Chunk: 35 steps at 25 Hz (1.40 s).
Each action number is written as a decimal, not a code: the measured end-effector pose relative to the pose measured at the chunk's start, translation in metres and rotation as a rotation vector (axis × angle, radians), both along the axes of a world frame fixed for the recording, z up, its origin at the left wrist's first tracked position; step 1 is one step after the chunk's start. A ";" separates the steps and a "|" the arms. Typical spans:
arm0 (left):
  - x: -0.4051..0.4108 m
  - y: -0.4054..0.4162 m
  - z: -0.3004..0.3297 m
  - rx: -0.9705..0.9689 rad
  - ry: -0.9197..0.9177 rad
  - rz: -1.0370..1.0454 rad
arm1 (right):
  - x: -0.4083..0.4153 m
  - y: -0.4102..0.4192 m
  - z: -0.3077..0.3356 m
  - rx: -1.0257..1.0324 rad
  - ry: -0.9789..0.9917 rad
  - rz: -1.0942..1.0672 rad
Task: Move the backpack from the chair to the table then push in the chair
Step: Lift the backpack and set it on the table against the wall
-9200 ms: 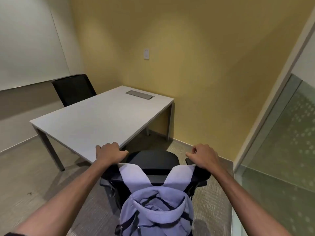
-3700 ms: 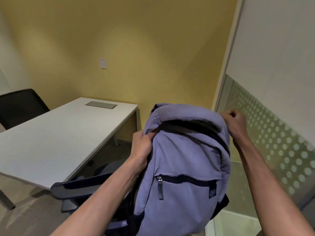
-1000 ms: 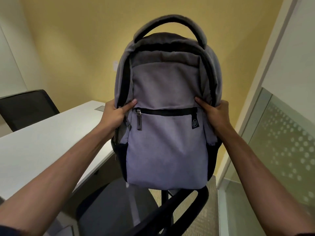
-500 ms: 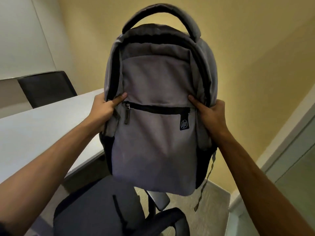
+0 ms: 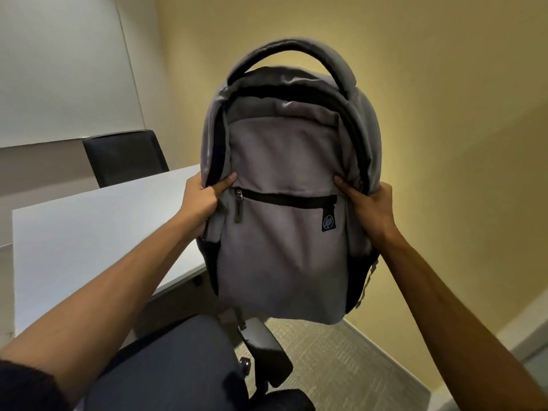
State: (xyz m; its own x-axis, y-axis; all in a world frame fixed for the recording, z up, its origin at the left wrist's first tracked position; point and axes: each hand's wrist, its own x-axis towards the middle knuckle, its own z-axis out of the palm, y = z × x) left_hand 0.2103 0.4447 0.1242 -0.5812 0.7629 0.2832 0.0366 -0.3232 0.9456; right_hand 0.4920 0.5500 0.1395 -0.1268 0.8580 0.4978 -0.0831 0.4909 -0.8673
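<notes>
A grey backpack with black trim and a front zip pocket hangs upright in the air, front facing me. My left hand grips its left side and my right hand grips its right side. The bag's bottom is above the grey seat of the chair, which stands just below me with one armrest showing. The white table lies to the left, its near right corner hidden behind the bag.
A second black chair stands at the table's far side under a whiteboard. A yellow wall runs behind the bag. Carpeted floor shows at the lower right.
Both hands still hold the backpack at its sides. The view has swung left, so the bag sits lower and more to the right in frame, and more of the table and whiteboard shows.
</notes>
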 end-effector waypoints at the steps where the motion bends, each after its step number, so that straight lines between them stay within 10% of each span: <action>1: -0.001 0.004 -0.001 -0.009 0.002 -0.001 | -0.002 0.005 -0.002 -0.004 0.000 -0.003; 21: 0.003 0.222 -0.046 -0.198 0.040 0.317 | -0.020 0.275 -0.062 -0.136 -0.008 0.284; 35: -0.052 0.404 -0.056 -0.186 0.131 0.326 | -0.091 0.464 -0.088 -0.237 -0.091 0.117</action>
State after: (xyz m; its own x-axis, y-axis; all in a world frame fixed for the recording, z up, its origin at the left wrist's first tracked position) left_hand 0.1586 0.8483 0.0681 -0.7693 0.5899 0.2452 0.2328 -0.0985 0.9675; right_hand 0.4008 1.0143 0.0518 -0.2664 0.9262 0.2668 -0.0437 0.2649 -0.9633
